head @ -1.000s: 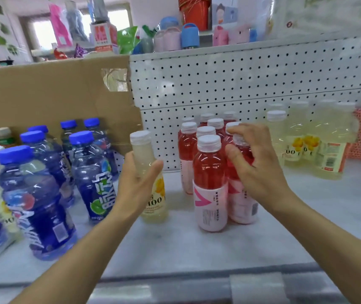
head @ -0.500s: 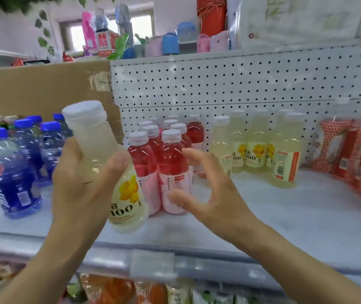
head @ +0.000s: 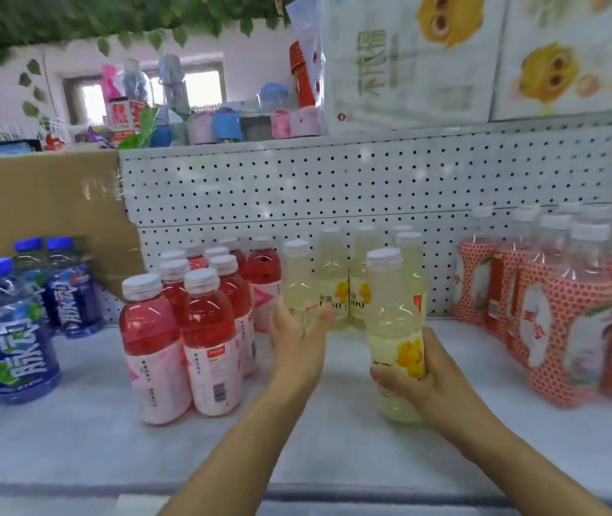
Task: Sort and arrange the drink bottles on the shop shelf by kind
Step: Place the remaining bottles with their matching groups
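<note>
While the right hand (head: 421,370) wraps fingers and thumb round the label of the stray yellow bottle (head: 394,329), which stands upright just in front of the yellow group (head: 334,270), the left hand (head: 297,340) curls round the lower body of the group's leftmost bottle (head: 299,281). The stray bottle's base seems to rest on the shelf (head: 334,441), though blur leaves this unsure. Left of the yellow group stand the red bottles (head: 200,329), and further left the blue bottles (head: 18,329). Right of the group, well apart, stand the patterned bottles (head: 565,322). To do the step well, keep the stray bottle upright and slide it back until it touches the group's front row, label outward. Meanwhile the left hand steadies the neighbour so that nothing tips toward the red bottles.
</note>
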Tool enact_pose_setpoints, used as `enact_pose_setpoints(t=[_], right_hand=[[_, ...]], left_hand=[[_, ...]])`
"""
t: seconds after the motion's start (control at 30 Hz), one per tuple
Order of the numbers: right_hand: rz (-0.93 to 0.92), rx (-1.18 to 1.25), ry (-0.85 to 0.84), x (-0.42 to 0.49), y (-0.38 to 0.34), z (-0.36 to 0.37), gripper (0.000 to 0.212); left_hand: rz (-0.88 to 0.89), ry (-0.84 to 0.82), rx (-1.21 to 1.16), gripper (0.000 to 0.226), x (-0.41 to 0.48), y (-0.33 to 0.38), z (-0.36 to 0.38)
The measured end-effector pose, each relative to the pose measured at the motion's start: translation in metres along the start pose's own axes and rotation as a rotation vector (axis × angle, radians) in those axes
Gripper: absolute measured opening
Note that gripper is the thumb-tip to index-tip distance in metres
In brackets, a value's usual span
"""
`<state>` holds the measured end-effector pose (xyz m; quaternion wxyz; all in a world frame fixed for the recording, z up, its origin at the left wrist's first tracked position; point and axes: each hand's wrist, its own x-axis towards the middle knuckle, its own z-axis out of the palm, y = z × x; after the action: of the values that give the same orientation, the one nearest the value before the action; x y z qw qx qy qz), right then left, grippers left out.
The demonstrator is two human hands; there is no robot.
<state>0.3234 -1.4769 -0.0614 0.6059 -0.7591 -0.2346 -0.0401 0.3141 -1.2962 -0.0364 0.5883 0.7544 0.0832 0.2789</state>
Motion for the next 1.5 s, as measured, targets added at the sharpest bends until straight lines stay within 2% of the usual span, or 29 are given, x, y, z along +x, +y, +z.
enact_pose_setpoints(t=[0.13,0.23,0.3,0.47,0.53,0.7,0.87,1.0,1.1,1.2,1.33,1.5], right_hand=[[0.128,-0.018,0.043,0.018,0.018,-0.008,0.057],[0.155,-0.218,0.052,0.039,0.024,-0.008,0.068],[0.179,-0.259,0.023,0.053,0.025,-0.007,0.075],[0.137,-0.414,0.118,0.068,0.034,0.011,0.068],[0.14,-0.468,0.152,0.068,0.036,0.016,0.063],[0.188,-0.414,0.072,0.065,0.032,0.012,0.052],[0.179,-0.214,-0.073,0.041,0.011,0.009,0.063],[0.047,-0.433,-0.032,0.005,0.0,0.013,0.068],[-0.086,-0.573,-0.004,-0.022,-0.01,0.027,0.063],[-0.194,-0.557,-0.01,-0.046,-0.024,0.052,0.052],[-0.294,-0.474,-0.025,-0.068,-0.046,0.098,0.041],[-0.38,-0.354,-0.074,-0.084,-0.073,0.177,0.031]], left_hand=[[-0.187,0.007,0.036,0.08,0.04,-0.04,0.014],[-0.136,0.001,0.073,0.064,0.052,-0.055,0.019],[-0.117,-0.037,0.092,0.057,0.055,-0.056,0.023],[-0.052,-0.127,0.197,0.058,0.05,-0.051,0.036],[-0.078,-0.167,0.22,0.057,0.046,-0.049,0.035],[-0.132,-0.311,0.254,0.061,0.032,-0.039,0.025],[-0.051,-0.383,0.281,0.064,-0.004,-0.023,0.009],[0.176,-0.292,0.482,0.067,-0.037,-0.015,-0.02],[0.27,-0.165,0.489,0.061,-0.07,-0.014,-0.052],[0.296,-0.121,0.473,0.056,-0.102,-0.015,-0.086],[0.356,-0.081,0.565,0.052,-0.121,-0.014,-0.134],[0.256,0.055,0.485,0.029,-0.137,-0.03,-0.219]])
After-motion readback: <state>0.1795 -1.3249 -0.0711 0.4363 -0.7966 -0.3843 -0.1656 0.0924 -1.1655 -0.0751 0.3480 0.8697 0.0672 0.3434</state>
